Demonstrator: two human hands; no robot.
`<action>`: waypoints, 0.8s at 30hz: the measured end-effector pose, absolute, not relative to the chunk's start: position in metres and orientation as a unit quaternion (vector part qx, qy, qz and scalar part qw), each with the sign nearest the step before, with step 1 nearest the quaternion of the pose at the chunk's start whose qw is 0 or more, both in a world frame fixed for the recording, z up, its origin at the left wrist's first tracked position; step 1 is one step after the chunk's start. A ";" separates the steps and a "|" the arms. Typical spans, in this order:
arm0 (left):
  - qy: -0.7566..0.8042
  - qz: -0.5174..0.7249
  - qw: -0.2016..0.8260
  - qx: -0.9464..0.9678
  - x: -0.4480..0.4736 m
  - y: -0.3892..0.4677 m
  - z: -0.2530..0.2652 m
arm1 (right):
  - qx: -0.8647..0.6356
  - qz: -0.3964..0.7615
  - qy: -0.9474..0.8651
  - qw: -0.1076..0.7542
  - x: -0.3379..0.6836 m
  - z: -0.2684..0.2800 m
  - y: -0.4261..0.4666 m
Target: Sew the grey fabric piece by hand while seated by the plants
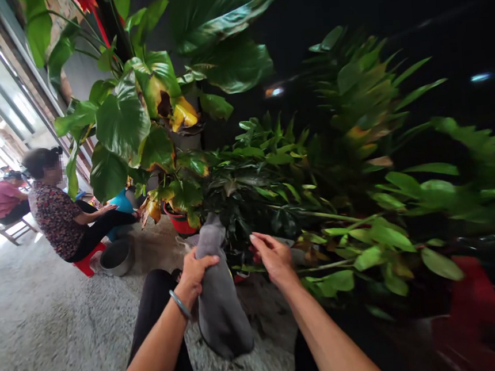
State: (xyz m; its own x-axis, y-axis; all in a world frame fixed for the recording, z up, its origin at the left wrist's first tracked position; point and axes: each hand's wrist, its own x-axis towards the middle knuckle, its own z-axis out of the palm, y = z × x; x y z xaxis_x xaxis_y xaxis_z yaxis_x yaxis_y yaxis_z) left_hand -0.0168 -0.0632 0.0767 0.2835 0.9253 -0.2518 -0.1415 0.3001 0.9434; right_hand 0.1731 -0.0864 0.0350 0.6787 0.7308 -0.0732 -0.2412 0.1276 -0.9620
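My left hand point(195, 272) grips a long grey piece of soft, fleecy cloth point(223, 303), its thumb lying across the front. The cloth is narrow at the top and broadens to a rounded lower end, rather like a sock or boot lining; its exact kind does not show. It hangs between my knees above the floor. To the right and apart from the cloth, my right hand point(275, 258) is raised with thumb and index finger pinched together. Whatever may be in that pinch is too small to make out. Dark leaves point(249, 202) stand just beyond both hands.
Large potted plants point(122, 118) crowd the front and right, one in a red pot point(180, 221). To the left, a person point(57, 211) sits on a red stool point(88, 260) beside a grey bucket point(117, 257). Another person point(8, 198) sits farther back. The floor point(70, 339) is rough concrete.
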 end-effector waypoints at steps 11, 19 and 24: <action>0.380 0.483 0.611 0.499 -0.001 -0.036 0.116 | -0.549 0.373 -0.229 0.712 0.185 0.036 -0.096; 0.422 0.362 0.679 0.479 -0.015 -0.061 0.077 | -0.569 0.359 -0.193 0.714 0.197 0.033 -0.104; 0.370 0.476 0.611 0.513 -0.007 -0.038 0.118 | -0.564 0.372 -0.199 0.709 0.197 0.032 -0.109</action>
